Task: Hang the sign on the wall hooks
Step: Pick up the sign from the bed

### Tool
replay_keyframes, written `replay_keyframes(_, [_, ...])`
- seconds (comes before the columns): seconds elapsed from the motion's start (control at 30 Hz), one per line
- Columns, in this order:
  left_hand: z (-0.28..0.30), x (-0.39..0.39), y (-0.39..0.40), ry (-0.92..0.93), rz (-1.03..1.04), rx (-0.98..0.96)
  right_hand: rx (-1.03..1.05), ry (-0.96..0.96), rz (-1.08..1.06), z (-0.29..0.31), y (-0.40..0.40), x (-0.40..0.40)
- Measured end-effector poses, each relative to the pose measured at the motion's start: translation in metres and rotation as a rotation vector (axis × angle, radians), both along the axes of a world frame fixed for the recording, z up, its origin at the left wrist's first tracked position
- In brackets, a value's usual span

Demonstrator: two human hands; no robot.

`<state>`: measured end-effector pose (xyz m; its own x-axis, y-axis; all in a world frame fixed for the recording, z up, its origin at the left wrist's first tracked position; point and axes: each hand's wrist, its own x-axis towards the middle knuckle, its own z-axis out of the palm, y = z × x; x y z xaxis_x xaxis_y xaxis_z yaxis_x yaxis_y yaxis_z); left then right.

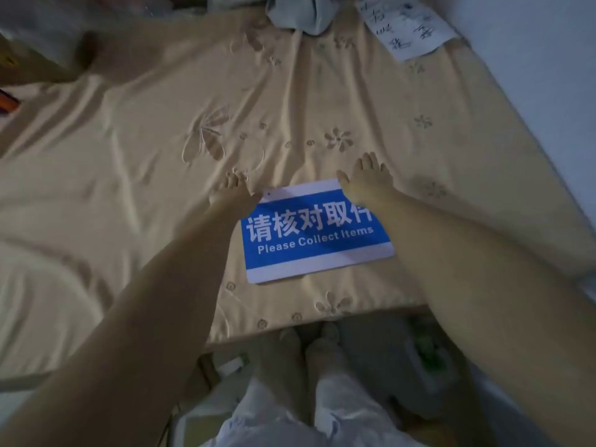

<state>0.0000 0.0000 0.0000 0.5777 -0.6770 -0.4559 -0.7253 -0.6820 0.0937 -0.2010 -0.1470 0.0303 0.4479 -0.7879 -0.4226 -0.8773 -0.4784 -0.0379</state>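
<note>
One head-worn view looks steeply down from above the near edge of a bed (161, 130), facing its far side, close over the surface.

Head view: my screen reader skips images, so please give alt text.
A blue sign reading "Please Collect Items" lies flat on a beige bedsheet; the left hand and right hand reach its top corners.

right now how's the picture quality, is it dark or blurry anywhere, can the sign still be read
Head view: dim, flat indoor light with no glare. The sign on the bed sheet is sharp enough to read "Please Collect Items". The left hand and right hand at its top corners are slightly soft. Edges darken and blur, and the wide lens stretches the forearms; the handwritten paper is unreadable.
</note>
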Motion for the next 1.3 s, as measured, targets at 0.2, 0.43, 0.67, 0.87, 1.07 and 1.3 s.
replay_keyframes(0.2, [-0.003, -0.015, 0.019, -0.021, 0.057, -0.01, 0.006, 0.05, -0.069, -0.021, 0.013, -0.015])
replay_keyframes(0.43, [-0.024, -0.033, 0.04, -0.155, 0.257, -0.193, -0.203, -0.005, -0.193, -0.05, 0.03, -0.045])
replay_keyframes(0.67, [-0.045, -0.049, 0.049, 0.065, 0.672, -0.359, -0.152, -0.093, -0.277, -0.056, 0.035, -0.05])
replay_keyframes(0.87, [-0.045, -0.058, 0.047, 0.097, 0.723, -0.362, -0.101, -0.203, -0.45, -0.06, 0.031, -0.05])
replay_keyframes(1.07, [-0.047, -0.063, 0.05, 0.171, 0.79, -0.442, -0.009, -0.266, -0.488, -0.058, 0.024, -0.053])
replay_keyframes(1.3, [-0.037, -0.061, 0.05, 0.338, 0.893, -0.629, 0.306, -0.412, -0.707, -0.051, 0.013, -0.052])
